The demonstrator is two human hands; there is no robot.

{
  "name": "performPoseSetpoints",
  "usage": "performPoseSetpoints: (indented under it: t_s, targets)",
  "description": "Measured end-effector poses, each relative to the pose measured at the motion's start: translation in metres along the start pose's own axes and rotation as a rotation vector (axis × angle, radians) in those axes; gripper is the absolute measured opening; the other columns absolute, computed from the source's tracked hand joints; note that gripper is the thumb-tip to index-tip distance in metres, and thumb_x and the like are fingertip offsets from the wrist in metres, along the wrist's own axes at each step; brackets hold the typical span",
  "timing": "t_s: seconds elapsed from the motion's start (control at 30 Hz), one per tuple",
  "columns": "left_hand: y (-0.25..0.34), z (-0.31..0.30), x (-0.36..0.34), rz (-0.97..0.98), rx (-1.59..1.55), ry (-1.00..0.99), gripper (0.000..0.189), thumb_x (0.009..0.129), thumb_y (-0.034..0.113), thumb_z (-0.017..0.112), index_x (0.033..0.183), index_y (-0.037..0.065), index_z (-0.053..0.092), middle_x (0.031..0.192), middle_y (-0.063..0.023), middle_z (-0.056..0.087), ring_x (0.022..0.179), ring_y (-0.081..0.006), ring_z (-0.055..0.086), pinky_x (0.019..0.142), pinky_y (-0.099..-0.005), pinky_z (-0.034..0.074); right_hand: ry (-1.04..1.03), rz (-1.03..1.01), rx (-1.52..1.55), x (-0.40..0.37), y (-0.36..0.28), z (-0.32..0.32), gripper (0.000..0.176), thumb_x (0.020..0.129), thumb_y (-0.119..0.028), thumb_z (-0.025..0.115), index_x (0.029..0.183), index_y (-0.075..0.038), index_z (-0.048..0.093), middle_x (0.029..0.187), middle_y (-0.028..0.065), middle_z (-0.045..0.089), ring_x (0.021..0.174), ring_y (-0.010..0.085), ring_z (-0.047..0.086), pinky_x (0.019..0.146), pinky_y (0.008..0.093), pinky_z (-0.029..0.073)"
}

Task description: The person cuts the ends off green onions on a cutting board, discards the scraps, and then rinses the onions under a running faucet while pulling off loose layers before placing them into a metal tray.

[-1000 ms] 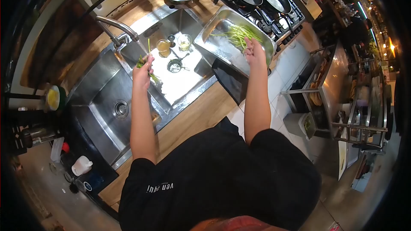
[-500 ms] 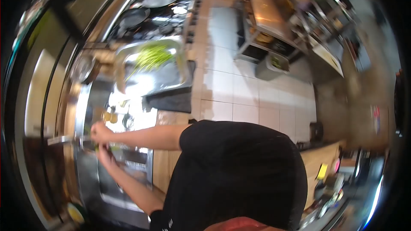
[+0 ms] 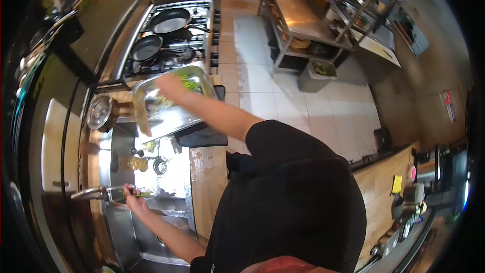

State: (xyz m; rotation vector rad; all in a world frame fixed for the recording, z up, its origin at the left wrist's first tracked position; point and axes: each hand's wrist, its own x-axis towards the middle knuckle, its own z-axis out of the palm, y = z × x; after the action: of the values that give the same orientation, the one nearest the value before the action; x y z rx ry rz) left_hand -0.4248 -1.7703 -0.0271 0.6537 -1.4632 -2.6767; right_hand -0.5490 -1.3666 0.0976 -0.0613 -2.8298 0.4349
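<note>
At the sink (image 3: 146, 260), my left hand (image 3: 135, 201) is closed around a few thin green stalks (image 3: 146, 194). The faucet (image 3: 91, 193) is right beside that hand. My right hand (image 3: 171, 87) is over the metal tray (image 3: 143, 121), smeared by motion, and its fingers cannot be made out. A loose pile of long green stalks (image 3: 189, 83) lies in the tray, partly hidden by my right hand and forearm. Between the two hands, a small glass of yellowish liquid (image 3: 135, 163) and a small round clear dish (image 3: 159, 166) stand on the wet steel surface.
Beyond the tray is a gas stove with two black frying pans (image 3: 170, 20) (image 3: 146, 47). A metal pot (image 3: 100, 112) stands by the wall. Across the tiled floor are a steel table (image 3: 298, 5) and a grey bin (image 3: 317, 77). A wooden counter (image 3: 376, 187) runs behind me.
My right hand has left the faucet area, where both hands were together, and moved over to the tray. My left hand stays by the faucet with stalks in it. The view has shifted slightly.
</note>
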Motion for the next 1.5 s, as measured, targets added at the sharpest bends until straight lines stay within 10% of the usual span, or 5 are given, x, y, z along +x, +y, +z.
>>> performPoseSetpoints:
  t_s: [0.3, 0.43, 0.57, 0.93, 1.5]
  targets:
    - [-0.003, 0.001, 0.004, -0.012, -0.023, 0.027, 0.029, 0.096, 0.024, 0.042, 0.116, 0.005, 0.050, 0.078, 0.0019, 0.047, 0.059, -0.0070, 0.037, 0.050, -0.0219, 0.033, -0.029, 0.102, -0.102, -0.018, 0.000, -0.016, 0.020, 0.076, -0.012, 0.055, 0.090, -0.003, 0.067, 0.083, 0.0160, 0.066, 0.074, 0.0286, 0.066, 0.060, 0.0373, 0.053]
    - [-0.002, 0.008, -0.003, 0.014, 0.120, 0.127, 0.034, 0.092, 0.030, 0.051, 0.118, 0.008, 0.056, 0.082, 0.0018, 0.053, 0.062, -0.0065, 0.041, 0.052, -0.0218, 0.036, -0.429, -0.280, 0.736, -0.044, -0.111, 0.033, 0.025, 0.078, -0.006, 0.054, 0.100, 0.003, 0.061, 0.083, 0.0163, 0.066, 0.079, 0.0232, 0.065, 0.067, 0.0326, 0.052]
    - [0.002, 0.022, -0.029, -0.013, 0.144, 0.063, 0.029, 0.087, 0.035, 0.059, 0.101, 0.009, 0.060, 0.066, 0.0052, 0.048, 0.048, -0.0019, 0.035, 0.042, -0.0190, 0.029, -1.004, -0.018, 1.598, -0.078, -0.209, 0.107, 0.043, 0.084, -0.007, 0.058, 0.122, 0.002, 0.044, 0.098, 0.0124, 0.064, 0.085, 0.0173, 0.063, 0.070, 0.0284, 0.051]
    - [0.036, 0.031, -0.080, 0.188, 0.353, 0.374, 0.028, 0.075, 0.026, 0.073, 0.088, 0.001, 0.067, 0.070, -0.0008, 0.062, 0.063, -0.0076, 0.052, 0.058, -0.0243, 0.040, -1.123, 0.212, 1.750, -0.112, -0.278, 0.107, 0.021, 0.088, -0.011, 0.054, 0.105, -0.003, 0.045, 0.125, 0.0193, 0.048, 0.122, 0.0267, 0.040, 0.093, 0.0384, 0.042]
    - [0.041, 0.051, -0.049, 0.392, 0.329, 0.318, 0.030, 0.083, 0.028, 0.066, 0.094, -0.001, 0.066, 0.081, -0.0046, 0.067, 0.073, -0.0098, 0.058, 0.065, -0.0242, 0.045, -0.976, -0.012, 1.470, -0.099, -0.226, 0.117, 0.036, 0.079, -0.010, 0.065, 0.108, -0.004, 0.045, 0.100, 0.0084, 0.061, 0.086, 0.0152, 0.059, 0.072, 0.0289, 0.047]
